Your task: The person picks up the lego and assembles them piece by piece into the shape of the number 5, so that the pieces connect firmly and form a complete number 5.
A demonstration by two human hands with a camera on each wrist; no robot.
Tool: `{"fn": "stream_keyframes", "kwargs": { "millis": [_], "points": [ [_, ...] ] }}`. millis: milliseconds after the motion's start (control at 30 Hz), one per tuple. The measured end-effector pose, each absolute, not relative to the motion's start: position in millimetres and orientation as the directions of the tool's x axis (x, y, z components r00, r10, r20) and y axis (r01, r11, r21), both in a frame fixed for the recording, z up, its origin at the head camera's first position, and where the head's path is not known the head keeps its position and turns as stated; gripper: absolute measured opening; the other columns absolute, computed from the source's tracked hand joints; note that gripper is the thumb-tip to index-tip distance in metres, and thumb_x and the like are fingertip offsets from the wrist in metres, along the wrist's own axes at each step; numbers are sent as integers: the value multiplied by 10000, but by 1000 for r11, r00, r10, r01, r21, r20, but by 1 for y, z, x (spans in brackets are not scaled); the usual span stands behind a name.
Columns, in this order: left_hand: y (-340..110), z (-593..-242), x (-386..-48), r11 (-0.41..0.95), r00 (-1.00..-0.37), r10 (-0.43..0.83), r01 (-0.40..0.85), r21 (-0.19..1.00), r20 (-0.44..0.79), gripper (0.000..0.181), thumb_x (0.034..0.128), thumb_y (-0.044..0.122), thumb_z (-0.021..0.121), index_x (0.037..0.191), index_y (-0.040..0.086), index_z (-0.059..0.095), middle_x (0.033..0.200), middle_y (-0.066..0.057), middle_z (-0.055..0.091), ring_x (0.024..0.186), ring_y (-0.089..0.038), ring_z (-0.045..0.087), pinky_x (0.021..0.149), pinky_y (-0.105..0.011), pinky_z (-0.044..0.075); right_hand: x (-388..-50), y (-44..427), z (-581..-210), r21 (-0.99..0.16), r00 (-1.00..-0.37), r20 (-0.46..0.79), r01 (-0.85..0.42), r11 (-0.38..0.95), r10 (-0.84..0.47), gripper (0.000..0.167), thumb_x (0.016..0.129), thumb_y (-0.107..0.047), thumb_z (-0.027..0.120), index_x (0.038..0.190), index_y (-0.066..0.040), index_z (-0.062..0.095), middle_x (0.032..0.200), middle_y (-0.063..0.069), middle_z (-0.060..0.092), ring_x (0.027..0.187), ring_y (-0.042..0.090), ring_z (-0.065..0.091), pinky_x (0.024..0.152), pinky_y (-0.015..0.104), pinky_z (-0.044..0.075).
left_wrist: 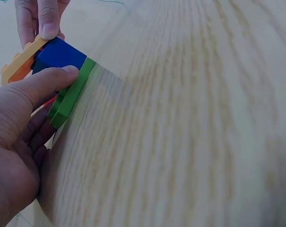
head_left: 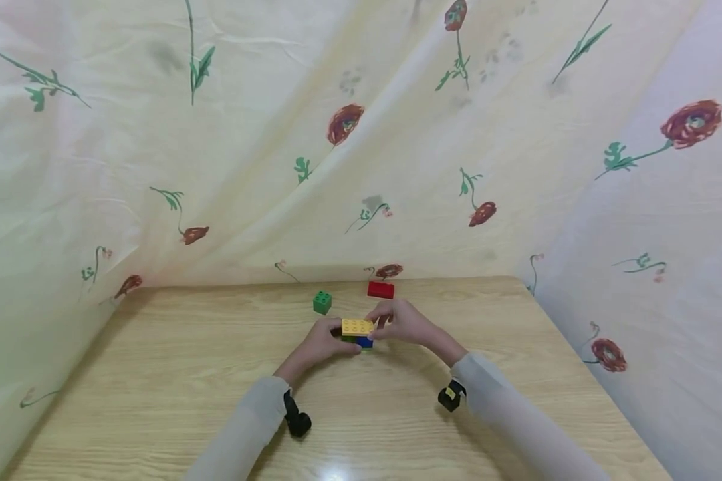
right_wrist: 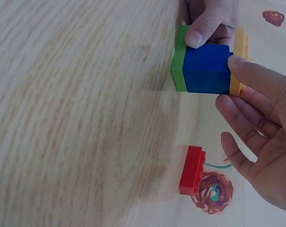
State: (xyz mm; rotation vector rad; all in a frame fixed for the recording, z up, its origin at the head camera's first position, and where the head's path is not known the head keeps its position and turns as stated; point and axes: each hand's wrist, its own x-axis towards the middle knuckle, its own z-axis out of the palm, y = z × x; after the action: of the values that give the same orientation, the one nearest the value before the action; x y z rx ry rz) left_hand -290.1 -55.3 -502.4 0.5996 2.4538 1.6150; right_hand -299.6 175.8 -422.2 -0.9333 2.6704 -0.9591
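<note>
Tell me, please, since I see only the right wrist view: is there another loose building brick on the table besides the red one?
Observer: Yes, the head view shows a green building brick, to the left of the red building brick and nearer the person.
Operator: Thank you; could you also say how the studs are laid out on the yellow studded plate at my right hand?
Observer: From the head view, they face up in two rows.

Your left hand (head_left: 323, 343) is gripping the blue block (head_left: 366, 341) while your right hand (head_left: 402, 323) is pinching the yellow block (head_left: 355, 327) over it; 1 green block (head_left: 321, 302) and 1 red block (head_left: 381, 290) are sitting near the far edge of the table (head_left: 174, 361).
</note>
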Motion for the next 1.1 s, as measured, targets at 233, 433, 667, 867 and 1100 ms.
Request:
{"fn": "stream_keyframes", "kwargs": {
  "millis": [233, 433, 667, 867, 1100],
  "points": [
    [-55, -503, -290, 340, -914, 394, 245, 908, 99, 351, 802, 199, 883, 1095, 56, 752, 1087, -64, 719, 976, -137, 618, 901, -338, 519, -300, 173, -419, -603, -773, 70, -536, 590, -631, 271, 836, -150, 844, 1087, -60, 796, 934, 14, 727, 778, 64, 656, 795, 312, 498],
    [-55, -502, -290, 344, -920, 385, 219, 913, 75, 329, 802, 220, 884, 1071, 76, 760, 1055, -44, 710, 948, -129, 608, 880, -301, 508, -300, 171, -416, -588, -762, 64, -551, 593, -644, 246, 830, -124, 845, 1065, -62, 802, 909, 8, 722, 755, 41, 638, 761, 271, 487],
    [-54, -499, -288, 346, -917, 391, 229, 910, 82, 328, 805, 212, 882, 1074, 68, 761, 1056, -42, 720, 946, -130, 604, 890, -331, 509, -300, 171, -414, -578, -756, 58, -558, 595, -652, 237, 830, -114, 842, 1056, -56, 804, 897, 15, 723, 750, 57, 640, 740, 248, 481],
    [-54, -498, -288, 338, -916, 392, 233, 912, 89, 318, 807, 198, 879, 1072, 66, 761, 1050, -47, 725, 936, -125, 607, 893, -332, 513, -302, 173, -418, -617, -757, 80, -548, 564, -648, 261, 833, -117, 839, 1076, -33, 796, 910, 37, 723, 757, 75, 663, 749, 261, 506],
    [-54, -500, -288, 334, -918, 386, 233, 913, 93, 322, 811, 189, 876, 1082, 62, 758, 1065, -48, 726, 951, -123, 613, 903, -336, 515, -303, 176, -426, -691, -776, 76, -493, 529, -626, 290, 837, -129, 839, 1100, -18, 784, 945, 73, 717, 796, 145, 688, 721, 246, 542]
  ]
}}
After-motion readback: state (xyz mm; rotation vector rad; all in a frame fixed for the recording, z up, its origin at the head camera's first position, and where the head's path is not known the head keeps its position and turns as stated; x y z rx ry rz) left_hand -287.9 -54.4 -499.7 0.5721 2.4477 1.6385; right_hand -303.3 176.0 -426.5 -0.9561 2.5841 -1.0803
